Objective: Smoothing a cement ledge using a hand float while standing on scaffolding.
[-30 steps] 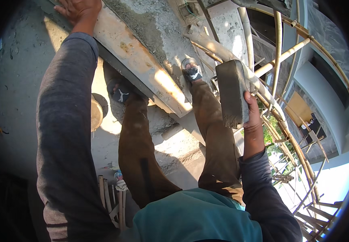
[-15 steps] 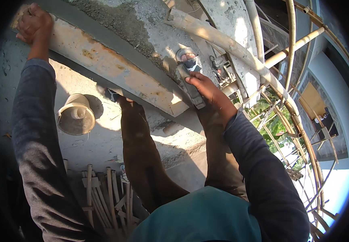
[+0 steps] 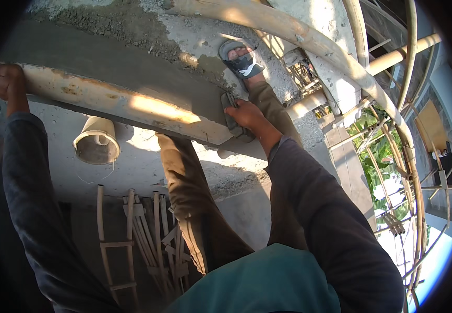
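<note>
A long pale board (image 3: 100,101) with rusty brown stains lies along the edge of a strip of smooth grey mortar (image 3: 132,65). My left hand (image 3: 8,83) is wrapped round the board's far left end. At the opposite end, my right hand (image 3: 248,116) grips a grey hand float (image 3: 228,108), which lies across the mortar's edge close to the board's tip. The fingers under the float are partly hidden. My right foot in a dark slide sandal (image 3: 242,58) rests on rough concrete just beyond the float.
Below the board stands a cream bucket (image 3: 101,125) with a wire handle. A bamboo ladder (image 3: 116,244) and several wooden sticks (image 3: 145,229) lean at the lower left. A thick bamboo pole (image 3: 309,44) crosses the upper right, with scaffolding (image 3: 411,172) beyond it.
The view has shifted and turned. My right hand has turned the float and brought it against the mortar's edge near the board's end. My left hand stays on the board's other end.
</note>
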{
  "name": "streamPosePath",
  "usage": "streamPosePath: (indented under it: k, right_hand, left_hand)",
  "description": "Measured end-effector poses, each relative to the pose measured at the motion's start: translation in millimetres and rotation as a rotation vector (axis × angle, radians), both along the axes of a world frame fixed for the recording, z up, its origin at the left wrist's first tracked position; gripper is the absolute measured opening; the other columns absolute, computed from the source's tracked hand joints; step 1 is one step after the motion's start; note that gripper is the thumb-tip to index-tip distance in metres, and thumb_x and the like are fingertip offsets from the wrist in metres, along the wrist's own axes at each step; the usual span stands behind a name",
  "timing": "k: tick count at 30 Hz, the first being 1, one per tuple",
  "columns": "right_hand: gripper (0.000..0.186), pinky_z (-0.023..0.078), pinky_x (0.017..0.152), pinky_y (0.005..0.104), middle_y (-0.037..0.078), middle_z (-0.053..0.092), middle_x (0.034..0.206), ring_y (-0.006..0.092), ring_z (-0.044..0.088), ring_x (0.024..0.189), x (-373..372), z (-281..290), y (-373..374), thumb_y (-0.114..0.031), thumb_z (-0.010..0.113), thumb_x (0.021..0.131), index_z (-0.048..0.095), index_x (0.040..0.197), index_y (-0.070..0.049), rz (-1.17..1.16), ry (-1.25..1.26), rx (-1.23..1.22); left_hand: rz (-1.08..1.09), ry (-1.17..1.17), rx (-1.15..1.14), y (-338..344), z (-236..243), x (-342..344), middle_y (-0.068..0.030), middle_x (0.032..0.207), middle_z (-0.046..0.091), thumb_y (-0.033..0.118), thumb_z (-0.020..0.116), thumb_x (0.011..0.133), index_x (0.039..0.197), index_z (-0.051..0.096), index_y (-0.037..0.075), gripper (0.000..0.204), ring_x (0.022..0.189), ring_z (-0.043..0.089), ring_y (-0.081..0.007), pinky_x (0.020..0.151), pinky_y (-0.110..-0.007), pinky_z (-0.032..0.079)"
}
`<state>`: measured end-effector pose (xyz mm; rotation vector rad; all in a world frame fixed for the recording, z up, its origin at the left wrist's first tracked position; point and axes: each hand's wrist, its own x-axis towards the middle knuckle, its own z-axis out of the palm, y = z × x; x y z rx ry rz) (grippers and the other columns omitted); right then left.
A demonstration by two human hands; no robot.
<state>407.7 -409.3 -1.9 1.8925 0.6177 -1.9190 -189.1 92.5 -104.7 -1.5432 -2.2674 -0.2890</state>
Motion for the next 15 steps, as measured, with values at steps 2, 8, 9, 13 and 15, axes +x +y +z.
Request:
streamPosePath:
  k: [2,8,9,13,15]
  right_hand:
    - [0.076,0.04,0.101,0.0353,0.024,0.052,0.134,0.0325,0.052,0.123,2.7,1.1,-2.2,-0.045,0.064,0.079,0.046,0.135,0.003,-0.182,-0.03,-0.191]
    - [0.076,0.04,0.101,0.0379,0.02,0.051,0.135,0.0331,0.051,0.123,-53.4,-7.5,120.2,-0.051,0.06,0.076,0.049,0.135,-0.005,-0.145,0.129,0.128]
    - [0.076,0.04,0.101,0.0379,0.02,0.051,0.135,0.0331,0.051,0.123,-57.6,-10.2,126.3,-0.051,0.06,0.076,0.049,0.135,-0.005,-0.16,0.142,0.141]
    - [0.073,0.043,0.098,0.0417,0.022,0.058,0.126,0.0341,0.056,0.117,-32.5,-34.4,86.6,-0.051,0.059,0.076,0.054,0.129,-0.001,-0.074,-0.03,0.108]
    - [0.069,0.044,0.096,0.0418,0.023,0.061,0.121,0.0348,0.058,0.114,-23.2,-34.5,58.5,-0.05,0.06,0.076,0.06,0.122,0.002,0.015,-0.029,-0.082]
  left_hand:
    - [-0.035,-0.013,0.072,0.1,14.1,8.0,-0.0122,0.087,0.07,0.049,0.037,0.089,0.082,0.07,0.009,0.052,0.082,0.066,-0.0296,0.072,-0.042,0.051]
    - [-0.13,-0.141,-0.146,-74.0,60.5,131.8,-0.0212,0.093,0.068,0.048,0.032,0.089,0.088,0.069,0.002,0.059,0.088,0.064,-0.0397,0.081,-0.042,0.049]
    - [-0.133,-0.114,-0.158,-61.8,68.9,127.3,-0.0215,0.094,0.068,0.047,0.032,0.09,0.089,0.069,0.001,0.059,0.088,0.063,-0.0402,0.081,-0.042,0.049]
    - [0.144,-0.272,-0.176,-82.2,75.7,185.7,-0.0224,0.095,0.067,0.044,0.031,0.09,0.091,0.069,0.0,0.058,0.09,0.063,-0.0409,0.082,-0.041,0.048]
    - [0.04,-0.204,-0.201,-66.8,87.7,150.0,-0.0228,0.097,0.067,0.044,0.031,0.09,0.094,0.069,0.0,0.058,0.092,0.062,-0.0411,0.084,-0.042,0.048]
